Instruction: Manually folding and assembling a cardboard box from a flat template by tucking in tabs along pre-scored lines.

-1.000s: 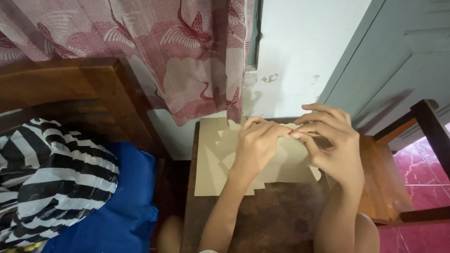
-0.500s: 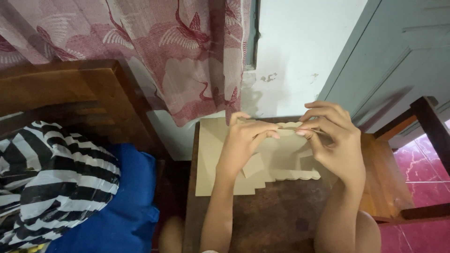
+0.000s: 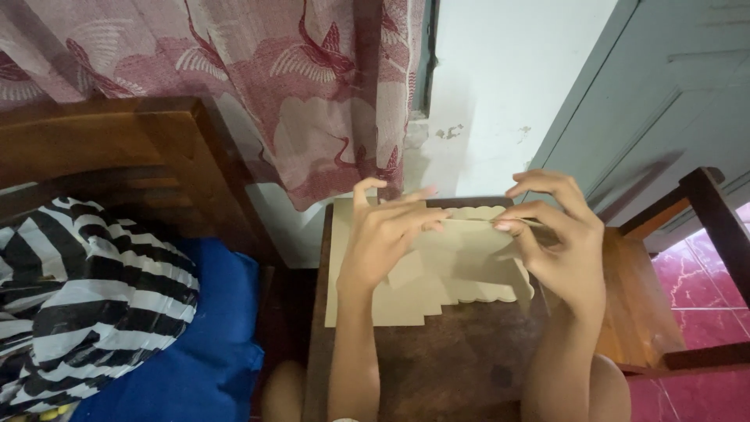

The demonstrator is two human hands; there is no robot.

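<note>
- My left hand (image 3: 387, 234) lies over the tan cardboard piece (image 3: 437, 273), fingers stretched flat and close together, pressing along the fold line near the top edge; it grips nothing, it only presses.
- My right hand (image 3: 558, 238) is at the right end of the same fold, thumb and forefinger pinched narrow on the raised cardboard flap (image 3: 484, 223), the other fingers curled above it.
- The cardboard piece lies on the far half of the small dark wooden table (image 3: 437, 367), with its upper flap bent up between my two hands. It has a scalloped edge at the lower right and a stepped cut along the bottom.
- The near part of the table is bare wood, with my forearms crossing it.
- Left of the table: a blue cushion (image 3: 211, 344) with a black-and-white striped cloth (image 3: 78, 297) on it, against a wooden bed frame (image 3: 117, 156).
- Behind the table: a red patterned curtain (image 3: 273, 78) hanging over a pale wall.
- Right of the table: a wooden chair (image 3: 672, 258) standing just beside it, on a red tiled floor (image 3: 703, 305).
</note>
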